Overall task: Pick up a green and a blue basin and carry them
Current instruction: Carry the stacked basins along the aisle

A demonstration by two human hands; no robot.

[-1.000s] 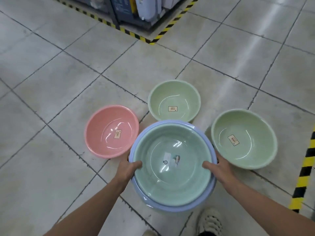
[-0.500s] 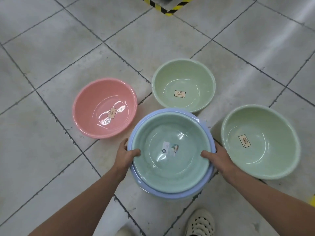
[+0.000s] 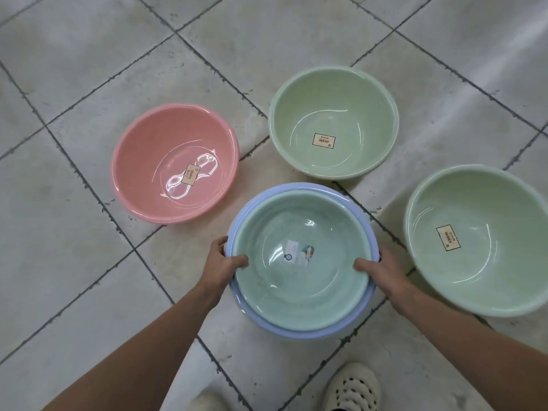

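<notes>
A teal-green basin [image 3: 302, 280] with a small label inside sits nested in a slightly wider blue basin [image 3: 299, 332], whose rim shows all around it. My left hand [image 3: 222, 266] grips the stacked rims on the left, thumb inside the green basin. On the opposite side my right hand [image 3: 382, 269] holds the rims the same way. Whether the stack touches the tiled floor I cannot tell.
A pink basin [image 3: 148, 161] rests on the floor to the left. Two pale green basins lie beyond and to the right: one [image 3: 333, 93] at the back, one [image 3: 486, 295] at the right edge. My shoe [image 3: 353, 387] is below the stack.
The view has tilted further down and the shelf with striped tape has left the frame. The stacked basins stay in both hands, now lower and nearer the surrounding basins.
</notes>
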